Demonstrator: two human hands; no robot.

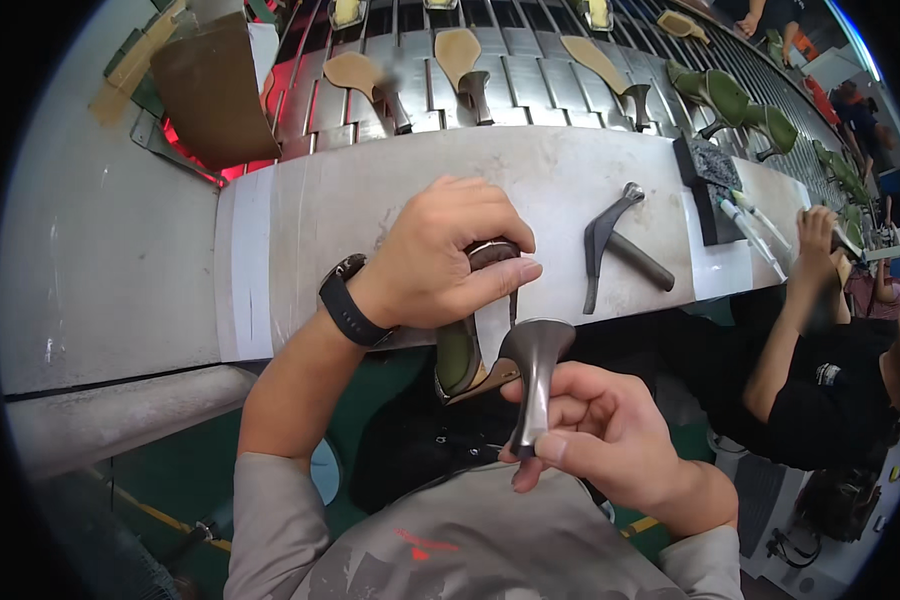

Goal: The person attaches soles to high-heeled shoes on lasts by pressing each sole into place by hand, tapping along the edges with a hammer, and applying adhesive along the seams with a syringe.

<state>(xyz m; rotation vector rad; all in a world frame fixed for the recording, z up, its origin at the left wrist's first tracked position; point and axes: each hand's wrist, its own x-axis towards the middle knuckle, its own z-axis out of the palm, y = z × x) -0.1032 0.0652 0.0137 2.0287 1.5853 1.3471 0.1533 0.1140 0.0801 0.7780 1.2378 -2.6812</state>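
My left hand, with a dark watch on the wrist, is closed over a dark brown rounded end with a light rim, over the worktable's near edge. A thin dark strip runs down from that end. Below the hand shows a green shoe with a tan edge; it seems to be what I grip, though my hand hides the join. Lower and to the right, my right hand pinches a shiny grey shoe heel by its narrow tip. Its flared end points up, just below the left hand, apart from it.
A hammer lies on the worktable, left of a black block and pens. Soles with heels and green shoes rest on the slatted conveyor behind. A co-worker sits at right. A brown panel stands far left.
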